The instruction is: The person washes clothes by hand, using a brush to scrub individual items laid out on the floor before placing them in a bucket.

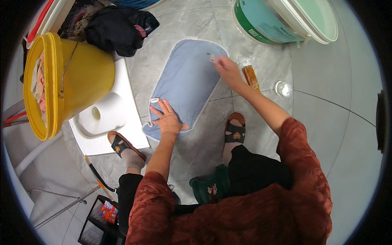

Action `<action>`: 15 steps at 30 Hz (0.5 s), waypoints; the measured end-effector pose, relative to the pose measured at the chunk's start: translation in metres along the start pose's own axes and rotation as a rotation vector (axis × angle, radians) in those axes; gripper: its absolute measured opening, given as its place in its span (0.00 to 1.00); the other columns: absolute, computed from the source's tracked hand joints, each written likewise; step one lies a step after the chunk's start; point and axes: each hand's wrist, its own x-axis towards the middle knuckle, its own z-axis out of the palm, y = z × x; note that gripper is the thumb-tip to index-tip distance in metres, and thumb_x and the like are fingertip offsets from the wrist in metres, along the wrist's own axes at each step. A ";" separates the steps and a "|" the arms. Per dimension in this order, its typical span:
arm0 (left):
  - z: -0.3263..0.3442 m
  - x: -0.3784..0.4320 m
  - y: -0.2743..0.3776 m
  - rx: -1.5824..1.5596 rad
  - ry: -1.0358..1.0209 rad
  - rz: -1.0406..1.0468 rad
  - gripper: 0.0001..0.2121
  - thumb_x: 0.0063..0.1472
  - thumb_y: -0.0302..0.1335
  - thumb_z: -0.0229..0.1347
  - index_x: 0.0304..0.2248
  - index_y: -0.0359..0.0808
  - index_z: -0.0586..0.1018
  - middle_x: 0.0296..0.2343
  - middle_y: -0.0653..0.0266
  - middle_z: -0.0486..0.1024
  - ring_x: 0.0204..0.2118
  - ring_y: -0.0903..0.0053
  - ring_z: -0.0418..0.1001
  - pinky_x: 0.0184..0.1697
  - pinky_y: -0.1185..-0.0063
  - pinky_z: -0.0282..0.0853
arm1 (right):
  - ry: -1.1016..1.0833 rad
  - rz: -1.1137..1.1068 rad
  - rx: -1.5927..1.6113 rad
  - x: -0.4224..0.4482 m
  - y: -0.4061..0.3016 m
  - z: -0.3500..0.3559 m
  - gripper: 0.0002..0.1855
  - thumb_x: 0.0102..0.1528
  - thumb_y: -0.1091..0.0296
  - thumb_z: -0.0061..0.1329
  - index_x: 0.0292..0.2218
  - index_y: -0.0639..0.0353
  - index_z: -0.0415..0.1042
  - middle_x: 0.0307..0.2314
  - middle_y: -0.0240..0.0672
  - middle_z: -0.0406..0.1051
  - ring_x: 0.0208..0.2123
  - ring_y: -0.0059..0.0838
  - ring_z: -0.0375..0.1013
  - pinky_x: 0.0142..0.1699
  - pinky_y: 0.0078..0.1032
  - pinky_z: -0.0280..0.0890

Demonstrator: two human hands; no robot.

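A blue cloth with pale edging (186,82) lies spread on the grey tiled floor before me, its near left corner folded and rumpled. My left hand (168,121) presses flat on the cloth's near end, fingers spread. Over the far right part of the cloth is my right hand (225,67), blurred, fingers curled. Small pale and dark bits (211,56) show at its fingertips; whether it grips them I cannot tell. Right of the cloth, close to my right forearm, lies an orange-brown block, perhaps a bar or a brush (251,76).
A yellow bucket holding cloths (82,70) stands over a white squat toilet (134,122) at left. A black bundle (113,30) lies beyond. A green and white bucket (266,21) is at far right. A round shiny drain cover (282,88) and my sandalled feet (235,131) are nearby.
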 end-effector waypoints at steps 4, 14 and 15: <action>-0.002 0.000 0.005 0.034 -0.004 0.009 0.66 0.29 0.52 0.67 0.58 0.25 0.38 0.59 0.46 0.31 0.58 0.34 0.29 0.48 0.46 0.58 | -0.100 -0.353 -0.542 0.047 0.017 0.048 0.06 0.51 0.70 0.40 0.31 0.58 0.68 0.29 0.40 0.67 0.34 0.40 0.68 0.38 0.33 0.65; 0.006 0.002 -0.001 0.033 0.027 0.020 0.67 0.27 0.52 0.68 0.58 0.24 0.38 0.59 0.44 0.31 0.58 0.35 0.30 0.47 0.46 0.58 | -0.209 -0.387 -0.715 0.032 0.018 0.054 0.08 0.47 0.71 0.41 0.32 0.57 0.69 0.29 0.38 0.66 0.36 0.40 0.65 0.41 0.36 0.60; 0.005 0.002 0.002 0.032 0.025 0.023 0.67 0.26 0.52 0.68 0.58 0.24 0.38 0.59 0.44 0.31 0.58 0.35 0.30 0.47 0.46 0.59 | -0.161 -0.422 -0.738 0.040 0.026 0.041 0.08 0.47 0.71 0.41 0.31 0.58 0.68 0.30 0.39 0.66 0.36 0.40 0.65 0.40 0.36 0.60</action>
